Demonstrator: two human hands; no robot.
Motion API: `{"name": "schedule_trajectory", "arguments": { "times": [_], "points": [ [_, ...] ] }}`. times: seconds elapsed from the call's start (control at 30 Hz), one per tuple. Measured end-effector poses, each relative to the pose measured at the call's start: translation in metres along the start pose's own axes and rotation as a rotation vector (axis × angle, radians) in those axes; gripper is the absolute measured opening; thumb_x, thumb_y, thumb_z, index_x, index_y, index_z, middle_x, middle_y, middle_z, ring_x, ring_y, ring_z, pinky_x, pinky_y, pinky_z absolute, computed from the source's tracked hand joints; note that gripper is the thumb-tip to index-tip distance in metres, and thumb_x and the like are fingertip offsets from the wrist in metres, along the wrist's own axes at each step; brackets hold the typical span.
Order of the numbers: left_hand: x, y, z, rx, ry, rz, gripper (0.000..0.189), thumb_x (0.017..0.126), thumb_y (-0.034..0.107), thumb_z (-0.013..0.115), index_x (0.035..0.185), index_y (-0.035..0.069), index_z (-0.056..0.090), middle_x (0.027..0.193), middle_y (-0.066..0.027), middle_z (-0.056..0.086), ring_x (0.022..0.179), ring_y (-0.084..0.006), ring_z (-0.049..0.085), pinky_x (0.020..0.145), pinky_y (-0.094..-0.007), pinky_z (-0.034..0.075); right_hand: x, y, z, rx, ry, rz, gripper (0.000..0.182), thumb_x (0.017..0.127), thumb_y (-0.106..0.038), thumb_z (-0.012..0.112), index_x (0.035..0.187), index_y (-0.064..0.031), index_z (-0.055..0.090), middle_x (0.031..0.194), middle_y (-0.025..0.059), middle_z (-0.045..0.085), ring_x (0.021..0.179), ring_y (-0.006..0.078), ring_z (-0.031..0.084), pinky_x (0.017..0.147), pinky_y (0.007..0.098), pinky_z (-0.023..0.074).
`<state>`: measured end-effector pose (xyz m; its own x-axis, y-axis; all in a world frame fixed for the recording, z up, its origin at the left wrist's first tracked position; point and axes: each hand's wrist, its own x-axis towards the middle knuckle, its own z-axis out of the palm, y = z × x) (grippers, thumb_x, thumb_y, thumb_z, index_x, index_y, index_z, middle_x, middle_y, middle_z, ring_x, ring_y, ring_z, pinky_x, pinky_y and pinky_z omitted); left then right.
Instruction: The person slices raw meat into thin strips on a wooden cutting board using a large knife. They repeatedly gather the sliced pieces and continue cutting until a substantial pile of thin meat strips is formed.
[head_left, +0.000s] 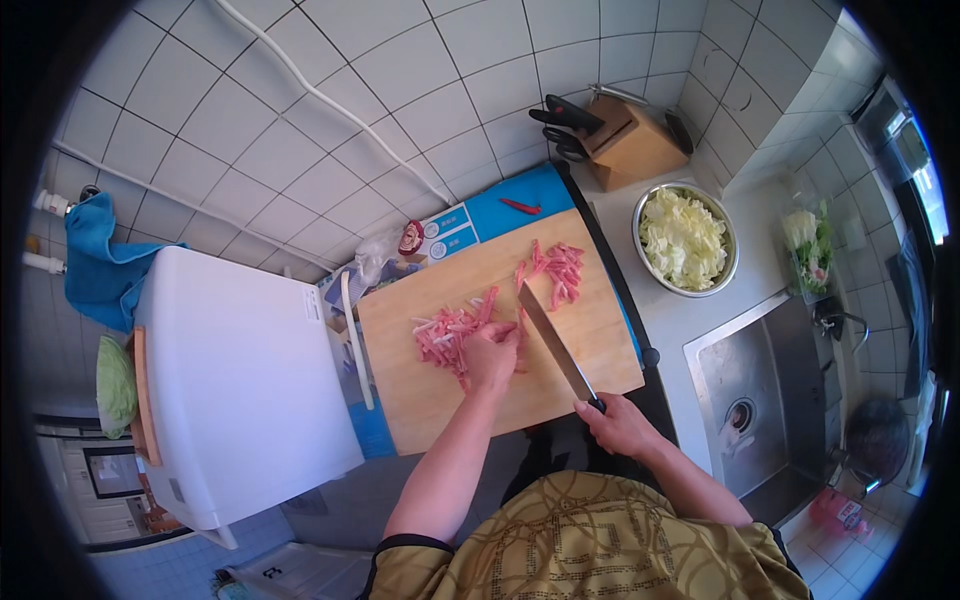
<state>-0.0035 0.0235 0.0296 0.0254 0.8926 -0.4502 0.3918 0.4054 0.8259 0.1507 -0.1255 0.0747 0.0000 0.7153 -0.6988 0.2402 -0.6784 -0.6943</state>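
My right hand (619, 425) grips the dark handle of a kitchen knife (556, 341). Its long, straight-edged blade slants up and to the left over a wooden cutting board (420, 405). Left of the blade, my left hand (493, 354) has its fingers bent down onto raw meat, and the fingertips partly hide what they hold. A pile of pink meat strips with pale fatty pieces (448, 337) spreads beside that hand. More cut meat strips (562, 271) lie in a smaller heap beyond the knife tip.
Right of the board stands a metal bowl of torn cabbage (684, 238), near a sink (776, 420). A knife block (630, 142) is at the back. A red chili (520, 206) and a cut red onion (411, 237) lie behind the board. A white appliance (240, 390) borders the left.
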Motion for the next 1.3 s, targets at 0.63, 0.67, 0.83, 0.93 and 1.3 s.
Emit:
{"name": "schedule_trajectory", "arguments": {
  "times": [0.63,0.67,0.83,0.93,1.3],
  "points": [
    [0.047,0.049,-0.037,0.631,-0.075,0.182,0.019,0.073,0.017,0.066,0.081,0.0,0.065,0.079,-0.0113,0.064,0.068,-0.0199,0.061,0.06,-0.0314,0.049,-0.004,0.011,-0.011,-0.033,0.066,-0.058,0.045,0.083,-0.044,0.053,0.086,0.0008,0.052,0.059,0.0043,0.052,0.047,0.0107,0.051,0.045,0.0252,0.0423],
    [0.046,0.051,-0.042,0.48,-0.145,0.111,0.018,0.074,0.016,0.067,0.083,0.0,0.065,0.078,-0.0103,0.065,0.067,-0.0169,0.061,0.058,-0.0288,0.049,-0.004,0.012,-0.012,-0.021,0.06,-0.049,0.044,0.083,-0.044,0.053,0.086,0.0007,0.052,0.059,0.0043,0.052,0.047,0.0108,0.051,0.044,0.0252,0.0423],
    [0.052,0.027,-0.067,-0.093,-0.254,-0.031,0.015,0.079,0.006,0.06,0.092,-0.002,0.062,0.081,-0.006,0.064,0.065,-0.0103,0.059,0.055,-0.021,0.046,-0.005,0.006,-0.012,-0.022,0.065,-0.057,0.048,0.082,-0.045,0.053,0.085,0.0035,0.054,0.062,0.014,0.054,0.057,0.0232,0.055,0.054,0.0327,0.0434],
    [0.049,0.026,-0.076,-0.216,-0.272,-0.109,0.017,0.08,0.005,0.06,0.095,-0.002,0.061,0.081,-0.0056,0.063,0.068,-0.0104,0.06,0.056,-0.0205,0.046,-0.004,0.006,-0.011,-0.018,0.074,-0.056,0.051,0.082,-0.045,0.052,0.086,0.0049,0.056,0.063,0.0188,0.055,0.062,0.0291,0.057,0.058,0.0363,0.0439],
    [0.034,0.026,-0.076,-0.127,-0.118,-0.023,0.012,0.076,0.005,0.065,0.083,-0.004,0.062,0.072,-0.0049,0.062,0.057,-0.0085,0.056,0.051,-0.0212,0.046,-0.002,0.006,-0.001,-0.05,0.011,-0.086,0.045,0.083,-0.044,0.054,0.083,0.0006,0.052,0.056,0.0046,0.052,0.047,0.0114,0.051,0.044,0.0258,0.0413]
  ]
}}
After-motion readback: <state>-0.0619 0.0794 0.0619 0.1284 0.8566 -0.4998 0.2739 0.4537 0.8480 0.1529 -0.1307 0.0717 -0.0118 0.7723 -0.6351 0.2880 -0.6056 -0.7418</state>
